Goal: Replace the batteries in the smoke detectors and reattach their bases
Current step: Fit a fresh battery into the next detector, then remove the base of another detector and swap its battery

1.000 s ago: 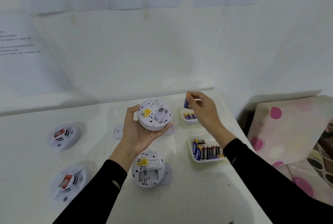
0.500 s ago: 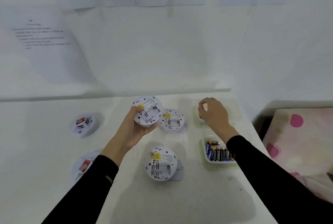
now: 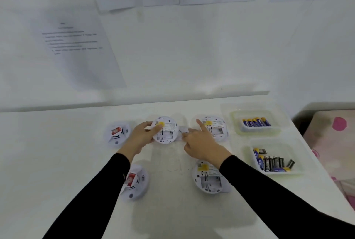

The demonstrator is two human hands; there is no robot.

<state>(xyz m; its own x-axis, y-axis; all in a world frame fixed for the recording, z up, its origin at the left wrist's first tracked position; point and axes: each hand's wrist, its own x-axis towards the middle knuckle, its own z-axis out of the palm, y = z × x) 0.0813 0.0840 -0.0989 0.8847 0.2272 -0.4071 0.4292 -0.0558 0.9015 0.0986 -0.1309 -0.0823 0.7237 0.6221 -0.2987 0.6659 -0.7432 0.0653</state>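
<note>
My left hand (image 3: 141, 137) grips a white smoke detector (image 3: 166, 133) by its left edge, thumb over the yellow label. The detector lies back up on the table with its battery bay open. My right hand (image 3: 201, 143) is just right of it; its fingertips touch a white base piece (image 3: 182, 130) beside the detector, and the index finger is straight. Two more detectors lie back up with open bays, one behind the right hand (image 3: 216, 128) and one under my right forearm (image 3: 208, 179). A far tray (image 3: 238, 123) holds blue batteries (image 3: 256, 122).
Two detectors lie face up with red tags at the left, one far (image 3: 118, 133) and one near (image 3: 134, 183). A nearer tray (image 3: 249, 157) holds several mixed batteries (image 3: 273, 162). The table's right edge borders a pink spotted cloth (image 3: 334, 135). Papers hang on the wall behind.
My left hand has lowered the detector from mid-air onto the table. My right hand left the far battery tray and moved left to the base piece beside the detector.
</note>
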